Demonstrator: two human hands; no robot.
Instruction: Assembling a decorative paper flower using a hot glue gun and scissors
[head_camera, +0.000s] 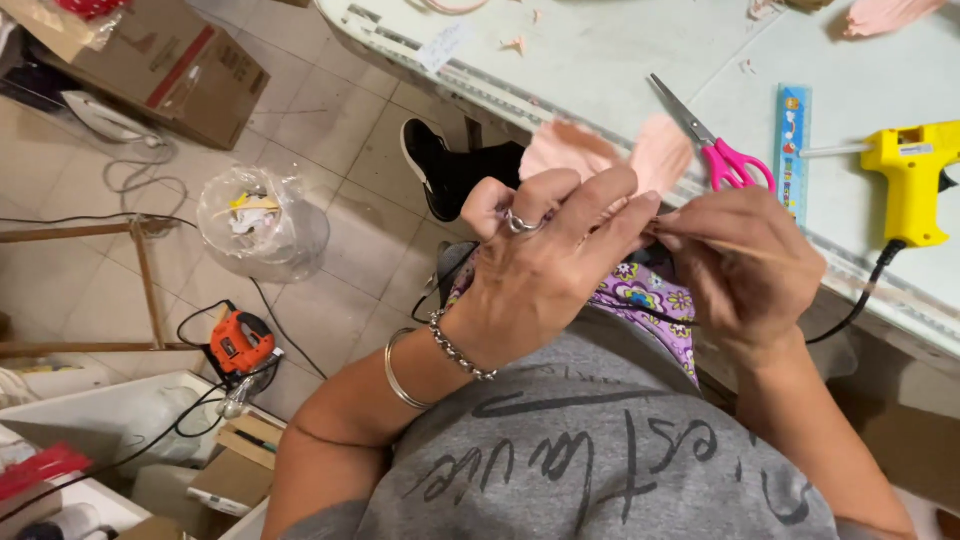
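**Two hands close on pink petals and a thin wooden stick**

Nearest the camera, the left hand (545, 265) is curled, fingers bent over and pinching the pink petal pieces (610, 152), of which two rounded lobes show above the knuckles. It wears one ring on a finger, and two bracelets sit on the wrist: one chain, one plain band. The right hand (745, 270) is clenched around one thin wooden stick (775, 258), fingertips pressed to it where it meets the left hand's fingers; the stick runs out to the right past the hand. Both hands hover above the lap, over a purple flowered cloth (640, 300), just at the edge of the pale work table (600, 60).

On the table beyond the hands lie one pair of pink-handled scissors (710, 145), blades shut and pointing up-left, one blue ruler (792, 150) just to their right, and one yellow glue gun (912, 175) at the far right, with its black cord dropping over the table edge. Small pink scraps are scattered along the table's far side.

On the tiled floor to the left stand one clear plastic bag (265, 220) with scraps inside, one orange power tool (240, 342) with a black cable, and, farther off, one cardboard box (175, 65). One black shoe (435, 165) shows under the table.
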